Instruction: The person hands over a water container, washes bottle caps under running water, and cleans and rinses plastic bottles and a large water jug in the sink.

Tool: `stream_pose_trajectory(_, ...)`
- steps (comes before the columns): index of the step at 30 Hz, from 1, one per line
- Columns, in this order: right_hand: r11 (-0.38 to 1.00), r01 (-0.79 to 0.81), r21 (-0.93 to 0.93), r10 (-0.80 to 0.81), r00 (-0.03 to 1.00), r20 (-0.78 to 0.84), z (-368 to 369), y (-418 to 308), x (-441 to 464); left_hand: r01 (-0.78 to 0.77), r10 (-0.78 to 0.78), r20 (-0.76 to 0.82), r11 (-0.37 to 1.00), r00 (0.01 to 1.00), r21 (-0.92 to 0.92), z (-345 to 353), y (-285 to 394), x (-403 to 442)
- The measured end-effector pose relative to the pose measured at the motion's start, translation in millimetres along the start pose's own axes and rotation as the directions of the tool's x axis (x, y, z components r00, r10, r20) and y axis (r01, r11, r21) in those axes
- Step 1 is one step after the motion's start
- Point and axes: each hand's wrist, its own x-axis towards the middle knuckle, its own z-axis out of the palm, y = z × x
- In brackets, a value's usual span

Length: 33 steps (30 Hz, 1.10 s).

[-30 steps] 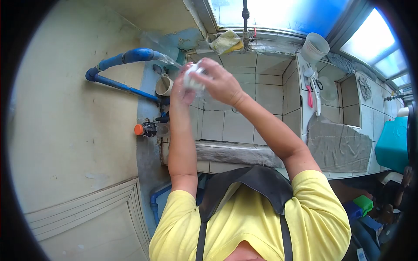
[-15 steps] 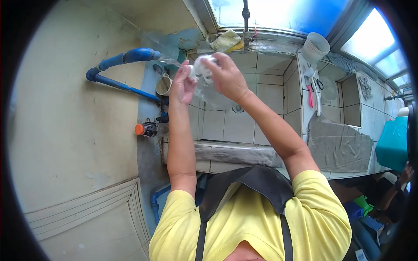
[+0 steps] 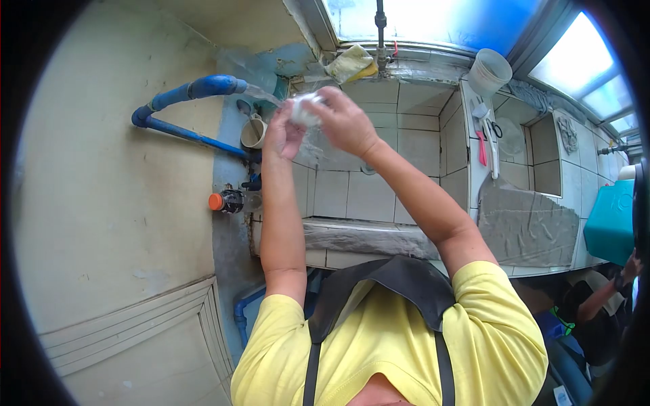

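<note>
My left hand [image 3: 283, 133] is raised over the tiled sink [image 3: 371, 196], its fingers closed on a small white object [image 3: 305, 110]. Curled over that same object from the other side is my right hand [image 3: 347, 125], its fingertips pressed to it. Motion blur hides the object's exact kind. Water [image 3: 263, 95] runs from the blue pipe [image 3: 217, 85] onto the object and my left fingers, and splashes fall into the sink below.
A mug [image 3: 254, 133] and an orange-capped bottle [image 3: 227, 201] stand left of the sink. Sponges [image 3: 352, 64] lie on the back ledge. To the right are a white bucket [image 3: 490, 72], scissors [image 3: 497, 130], a grey cloth [image 3: 528, 227] and a teal container [image 3: 609, 223]. Another person [image 3: 599, 304] is far right.
My right hand has moved slightly left and down, bringing the white object against my left fingers. The water now hits it and splashes. The person at far right has shifted.
</note>
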Motion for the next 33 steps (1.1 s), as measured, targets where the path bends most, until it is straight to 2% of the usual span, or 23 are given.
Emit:
stream_pose_trajectory(2, 0.947, -0.317, -0.055, 0.319, 0.947, 0.027, 11, 13, -6, -0.005, 0.006, -0.018, 1.000, 1.000, 0.014, -13, 1, 5)
stream_pose_trajectory(3, 0.946, -0.320, -0.054, 0.321, 0.946, 0.029, 7, 8, -2, -0.002, 0.002, -0.031, 1.000, 1.000, 0.020, -12, 2, 3)
stream_pose_trajectory(6, 0.996, 0.038, 0.077, -0.031, 0.996, -0.082, -3, -6, 3, -0.040, 0.039, -0.094, 0.999, 0.995, -0.012, 3, -7, -2)
stream_pose_trajectory(7, 0.997, 0.036, 0.073, -0.030, 0.996, -0.082, -2, -4, 1, -0.063, 0.060, -0.118, 0.998, 0.991, -0.025, 9, -8, -3)
stream_pose_trajectory(10, 0.985, -0.166, 0.056, 0.166, 0.986, 0.013, 1, 6, -1, -0.003, 0.004, -0.034, 1.000, 0.999, 0.021, -1, 0, -5)
stream_pose_trajectory(12, 0.981, -0.189, 0.035, 0.190, 0.981, -0.033, -1, 10, 0, 0.017, -0.017, 0.005, 0.999, 1.000, 0.049, -5, 3, -2)
stream_pose_trajectory(15, 0.967, -0.256, 0.006, 0.256, 0.961, -0.109, -2, 5, -3, 0.016, -0.016, -0.014, 1.000, 1.000, -0.024, -6, -3, -1)
stream_pose_trajectory(18, 0.993, 0.111, 0.037, -0.110, 0.994, -0.017, 1, -1, 0, -0.004, 0.006, -0.107, 1.000, 0.994, 0.019, 2, -8, 2)
stream_pose_trajectory(19, 0.993, 0.111, 0.036, -0.110, 0.994, -0.018, 1, 1, -2, -0.014, 0.021, -0.155, 0.999, 0.988, 0.042, 4, -8, 2)
stream_pose_trajectory(21, 0.980, -0.198, -0.016, 0.198, 0.980, -0.027, 4, 10, -3, -0.022, 0.026, -0.107, 0.999, 0.994, 0.036, -2, -3, 1)
stream_pose_trajectory(22, 0.936, -0.351, -0.038, 0.350, 0.936, -0.036, 6, 11, -4, -0.022, 0.024, -0.063, 0.999, 0.998, 0.031, -7, 0, -1)
stream_pose_trajectory(23, 0.936, -0.351, -0.035, 0.350, 0.936, -0.037, 8, 10, -5, -0.020, 0.021, -0.019, 0.999, 1.000, 0.026, -12, 1, -1)
stream_pose_trajectory(25, 0.996, -0.061, 0.070, 0.064, 0.997, -0.034, 0, -4, 2, -0.017, 0.018, -0.061, 1.000, 0.998, 0.023, -8, -1, -2)
stream_pose_trajectory(26, 0.989, 0.086, 0.120, -0.081, 0.996, -0.043, -3, -7, 3, -0.010, 0.012, -0.099, 1.000, 0.995, 0.018, -5, -3, -3)
stream_pose_trajectory(27, 0.990, 0.085, 0.116, -0.080, 0.996, -0.044, -1, -4, 1, -0.002, 0.004, -0.133, 1.000, 0.991, 0.013, -1, -5, -2)
stream_pose_trajectory(30, 0.966, -0.204, 0.156, 0.200, 0.979, 0.041, 7, 9, -3, 0.006, -0.006, -0.094, 1.000, 0.996, -0.007, 0, 2, -9)
stream_pose_trajectory(31, 0.968, -0.198, 0.157, 0.194, 0.980, 0.038, 7, 13, -2, 0.004, -0.005, -0.077, 1.000, 0.997, -0.016, -1, 6, -9)
stream_pose_trajectory(33, 0.926, -0.361, 0.116, 0.365, 0.931, -0.018, 2, 17, -6, 0.001, -0.004, -0.055, 0.998, 0.998, -0.060, -8, 6, -8)
